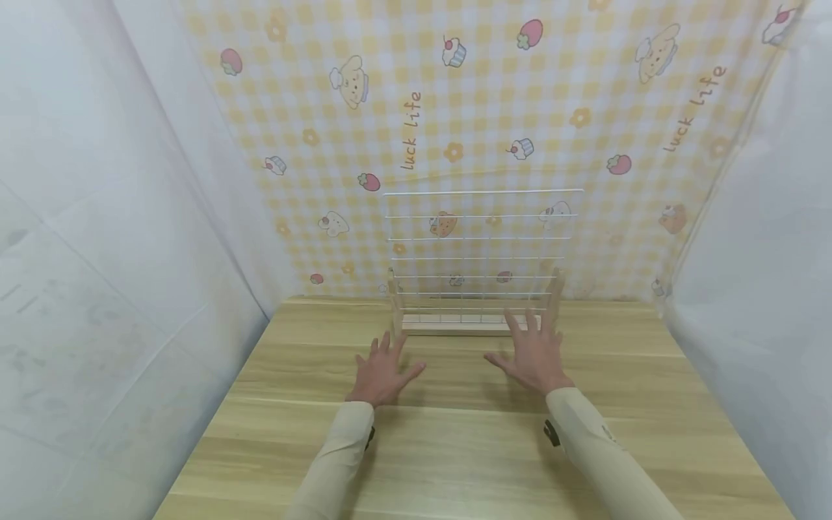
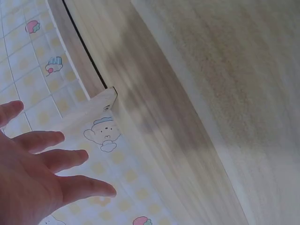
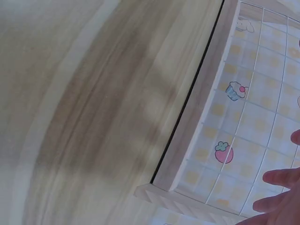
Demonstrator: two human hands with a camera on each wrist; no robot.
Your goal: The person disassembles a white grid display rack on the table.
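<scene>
A white wire grid rack (image 1: 481, 238) with a pale wooden base stands upright at the back of the table. My left hand (image 1: 380, 372) is held with fingers spread in front of the rack's left end. My right hand (image 1: 536, 357) is spread the same way near its right end, and its fingertips overlap the lower wires in the head view. Neither hand holds anything. In the left wrist view the left fingers (image 2: 70, 161) show apart from the wooden end piece (image 2: 101, 101). The right fingers (image 3: 281, 178) appear beside the grid in the right wrist view.
The wood-grain table (image 1: 455, 462) stretches out in front of the rack. Behind it hangs a yellow checked cloth (image 1: 494, 108) with cartoon prints. White sheets flank the left (image 1: 130, 253) and right (image 1: 754, 253) sides.
</scene>
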